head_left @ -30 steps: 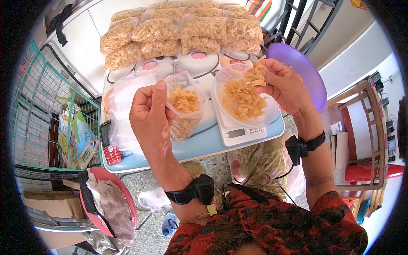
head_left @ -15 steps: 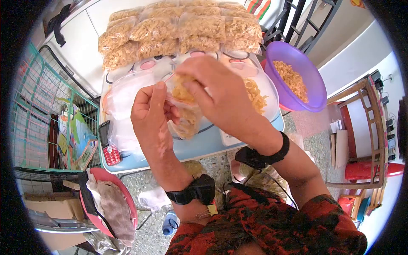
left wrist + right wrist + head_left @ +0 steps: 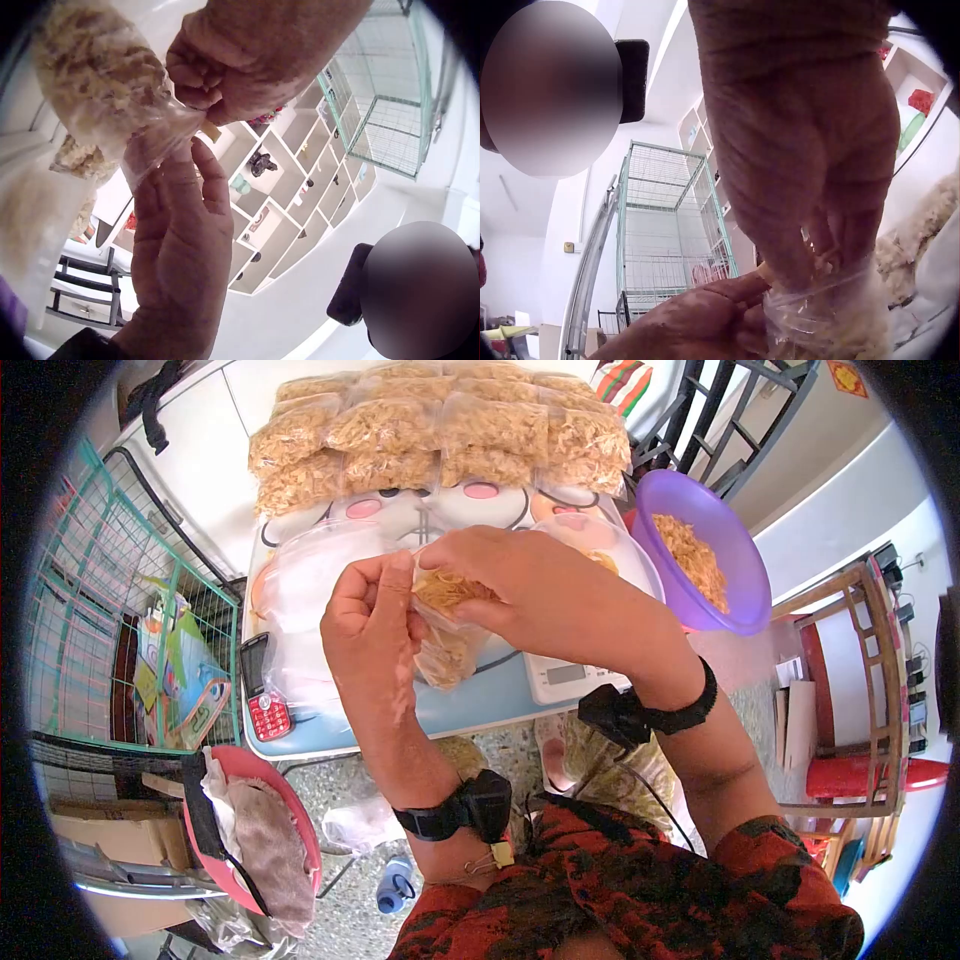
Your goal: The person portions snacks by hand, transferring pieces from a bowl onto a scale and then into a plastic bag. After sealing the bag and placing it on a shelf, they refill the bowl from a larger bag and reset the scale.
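My left hand (image 3: 375,630) pinches the rim of a clear plastic bag (image 3: 445,660) partly filled with pale yellow, crisp-looking strips (image 3: 450,592). My right hand (image 3: 540,595) is at the bag's mouth from the other side, thumb and fingers spread about the strips there. In the right wrist view its fingers (image 3: 855,236) reach down into the bag. Through the plastic, the left wrist view shows strips (image 3: 105,82) in the lower bag. Behind my right arm, a white scale (image 3: 565,674) carries a clear bowl (image 3: 632,565), mostly hidden.
Filled bags (image 3: 490,435) are stacked along the table's back. Empty plastic bags (image 3: 310,590) lie left, beside a red-keyed phone (image 3: 268,715). A purple basin (image 3: 745,595) of strips stands right. A wire cage (image 3: 130,620) is at the left.
My right hand has moved left from the bowl on the scale, carrying strips to the bag's mouth, and its fingers have spread there. My left hand has kept its hold on the bag.
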A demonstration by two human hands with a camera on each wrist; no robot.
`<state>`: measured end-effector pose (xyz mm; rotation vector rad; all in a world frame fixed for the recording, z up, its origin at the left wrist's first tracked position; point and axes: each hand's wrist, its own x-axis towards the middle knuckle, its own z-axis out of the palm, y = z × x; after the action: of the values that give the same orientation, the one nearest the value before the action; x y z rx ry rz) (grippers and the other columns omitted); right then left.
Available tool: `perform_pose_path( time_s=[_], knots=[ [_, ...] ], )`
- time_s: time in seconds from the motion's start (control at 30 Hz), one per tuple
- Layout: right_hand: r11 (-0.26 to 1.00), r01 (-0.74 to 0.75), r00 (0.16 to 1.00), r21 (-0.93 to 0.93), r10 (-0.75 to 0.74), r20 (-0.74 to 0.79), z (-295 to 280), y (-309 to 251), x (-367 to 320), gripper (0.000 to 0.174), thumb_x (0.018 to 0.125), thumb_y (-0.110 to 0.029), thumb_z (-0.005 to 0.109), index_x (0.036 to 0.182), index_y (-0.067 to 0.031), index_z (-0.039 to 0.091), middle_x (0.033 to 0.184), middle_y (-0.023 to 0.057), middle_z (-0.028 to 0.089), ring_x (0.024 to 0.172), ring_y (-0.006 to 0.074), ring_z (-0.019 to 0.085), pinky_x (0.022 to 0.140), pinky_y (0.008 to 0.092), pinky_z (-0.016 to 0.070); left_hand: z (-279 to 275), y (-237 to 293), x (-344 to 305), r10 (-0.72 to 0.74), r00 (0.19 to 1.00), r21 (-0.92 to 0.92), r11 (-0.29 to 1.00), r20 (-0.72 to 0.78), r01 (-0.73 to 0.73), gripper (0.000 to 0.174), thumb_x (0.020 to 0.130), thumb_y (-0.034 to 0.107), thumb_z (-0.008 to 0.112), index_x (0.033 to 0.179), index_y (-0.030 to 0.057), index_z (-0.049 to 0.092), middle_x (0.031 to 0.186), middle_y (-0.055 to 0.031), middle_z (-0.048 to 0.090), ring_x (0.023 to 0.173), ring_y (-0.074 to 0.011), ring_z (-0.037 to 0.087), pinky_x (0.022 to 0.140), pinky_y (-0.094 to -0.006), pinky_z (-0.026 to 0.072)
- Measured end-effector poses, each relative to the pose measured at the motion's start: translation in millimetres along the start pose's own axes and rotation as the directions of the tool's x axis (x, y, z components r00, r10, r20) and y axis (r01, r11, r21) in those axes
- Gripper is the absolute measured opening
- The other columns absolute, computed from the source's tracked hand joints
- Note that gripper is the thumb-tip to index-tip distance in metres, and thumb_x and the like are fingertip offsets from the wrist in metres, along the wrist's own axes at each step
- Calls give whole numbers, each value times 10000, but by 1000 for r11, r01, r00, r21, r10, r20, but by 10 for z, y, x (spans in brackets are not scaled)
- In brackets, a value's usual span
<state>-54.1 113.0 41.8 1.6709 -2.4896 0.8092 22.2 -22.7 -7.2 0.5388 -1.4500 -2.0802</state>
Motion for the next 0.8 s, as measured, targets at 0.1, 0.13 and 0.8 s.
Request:
perform_pose_path(
  time_s=[0.1,0.13,0.8],
  knots=[
    [999,2,1000,33,-1,-29,-53,-49,2,202,843,-126,583,1021,-31,599,943,145,633,877,344,618,766,415,489,-24,-22,18,2,1000,2,1000,-4,-2,182,913,195,663,890,18,626,615,22,558,472,-19,434,414,-172,302],
    [998,51,997,30,-49,-52,-16,-1,10,185,841,-127,584,997,-29,603,929,145,630,869,342,618,762,415,489,-19,-23,16,10,1000,-1,1000,2,-10,181,914,196,662,889,20,627,614,24,557,473,-18,432,415,-171,302],
    [990,91,993,110,-81,-90,57,-23,48,133,842,-134,556,859,-9,599,864,166,591,820,343,614,730,417,497,10,-64,41,14,999,-63,998,-46,-17,153,896,186,676,878,42,628,624,43,512,459,-12,366,392,-183,231]
  ],
)
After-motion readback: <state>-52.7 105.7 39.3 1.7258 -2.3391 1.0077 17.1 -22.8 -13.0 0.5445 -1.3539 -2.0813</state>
